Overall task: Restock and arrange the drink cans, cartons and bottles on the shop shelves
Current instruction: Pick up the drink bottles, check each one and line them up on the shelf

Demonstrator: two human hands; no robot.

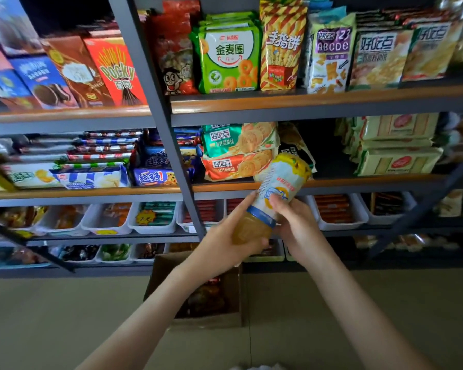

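Head view: both hands grip one drink bottle (271,198), held tilted with its top leaning up and to the right. Left hand (233,236) fingers wrap the yellow lower body. Right hand (292,222) fingers (277,202) close round the white-and-blue label just above. Beyond the fingertips lies the shelf edge (225,186), stocked with biscuit packs (235,153). Below the wrists, an open cardboard box (198,292) sits on the floor.
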